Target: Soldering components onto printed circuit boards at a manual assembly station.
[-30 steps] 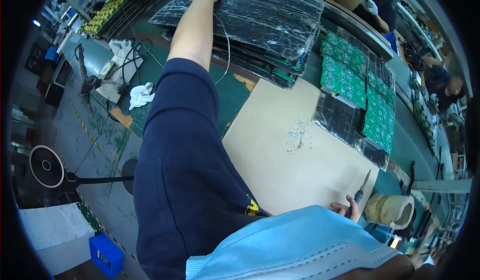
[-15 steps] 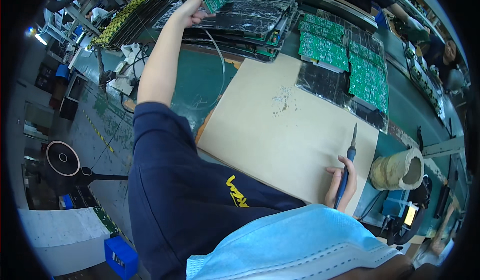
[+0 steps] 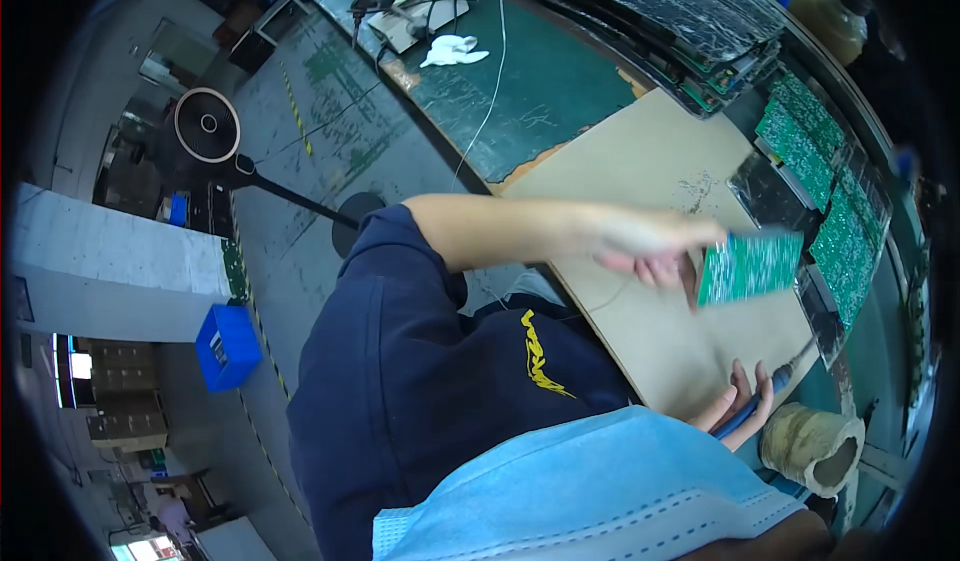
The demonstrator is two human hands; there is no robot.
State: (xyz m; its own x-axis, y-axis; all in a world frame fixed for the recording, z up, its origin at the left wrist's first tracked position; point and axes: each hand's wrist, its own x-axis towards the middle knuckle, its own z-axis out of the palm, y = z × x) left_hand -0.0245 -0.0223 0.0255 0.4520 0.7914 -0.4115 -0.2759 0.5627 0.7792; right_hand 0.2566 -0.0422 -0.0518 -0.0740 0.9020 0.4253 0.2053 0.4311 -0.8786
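My left hand [image 3: 655, 248], its arm stretched across the bench, grips a green circuit board [image 3: 752, 269] by the near edge. The board is blurred by motion and hangs above the tan work sheet [image 3: 620, 161]. Lower down, my right hand [image 3: 722, 409] is closed round the blue handle of a soldering iron [image 3: 782, 376]. The iron's tip points up and to the right, over the sheet's right edge. Small metallic bits [image 3: 697, 191] lie scattered on the sheet. Green circuit boards [image 3: 848, 246] rest on a black tray [image 3: 770, 193] at the right.
A stack of black trays [image 3: 650, 6] stands at the back. A pale hollow cylinder [image 3: 795, 441] sits right of my right hand. A white cable [image 3: 497, 71] crosses the green bench beside a crumpled white cloth [image 3: 455, 51]. A fan [image 3: 208, 124] stands on the floor at the left.
My left hand has brought the circuit board from the back-left tray stack to above the work sheet at the right. The view has turned; my right hand still holds the soldering iron.
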